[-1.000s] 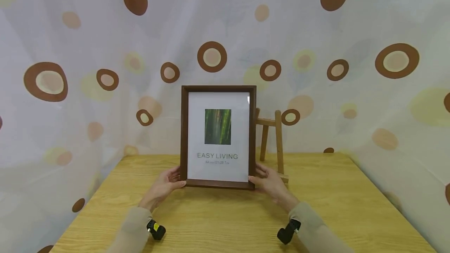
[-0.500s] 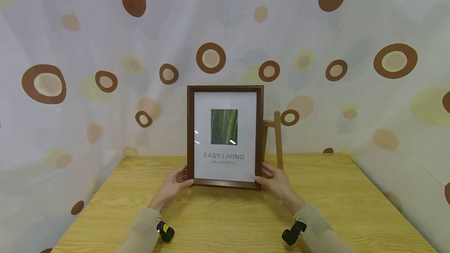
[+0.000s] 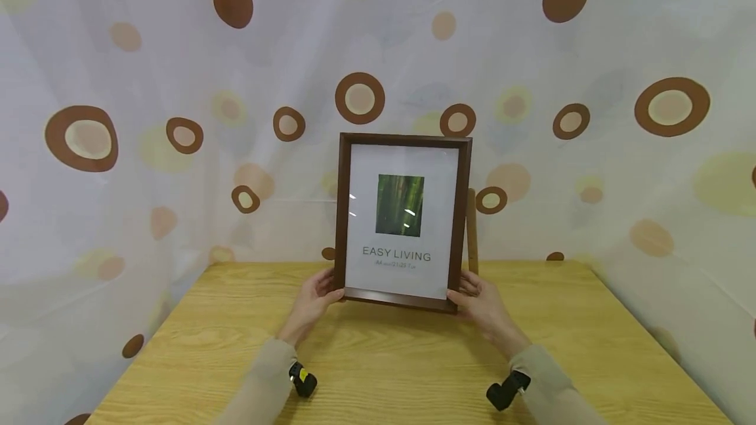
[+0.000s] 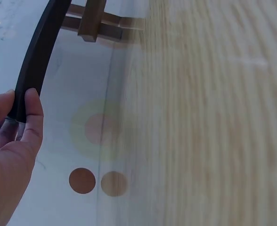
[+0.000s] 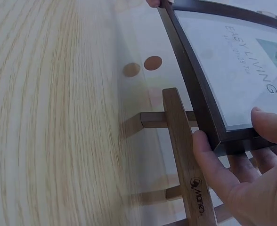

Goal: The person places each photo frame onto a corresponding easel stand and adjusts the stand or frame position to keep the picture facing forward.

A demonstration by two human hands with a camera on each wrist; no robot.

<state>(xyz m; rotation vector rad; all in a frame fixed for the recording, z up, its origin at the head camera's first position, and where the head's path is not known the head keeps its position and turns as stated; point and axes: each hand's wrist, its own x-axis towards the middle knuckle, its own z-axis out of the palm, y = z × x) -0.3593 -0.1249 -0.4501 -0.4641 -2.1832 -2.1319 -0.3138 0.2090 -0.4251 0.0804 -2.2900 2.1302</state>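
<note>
A dark brown picture frame (image 3: 398,303) with a green bamboo print and the words EASY LIVING is held upright, leaning slightly to the right, above the table. My left hand (image 3: 311,300) grips its lower left corner, thumb in front and fingers behind. At the lower right corner my right hand (image 3: 484,303) holds it the same way. Behind the picture frame stands a small wooden easel (image 5: 188,155), mostly hidden in the head view, where one leg shows. The right wrist view has the easel's crossbar with lettering close to the right hand's fingers.
The wooden table (image 3: 378,372) spreads under both hands. A pale curtain (image 3: 177,51) printed with brown and beige circles hangs behind it and at both sides. Each sleeve has a small black camera (image 3: 508,391) at the wrist.
Both hands have carried the picture frame to the right and a little upward, and it now tilts slightly. It covers more of the easel than before.
</note>
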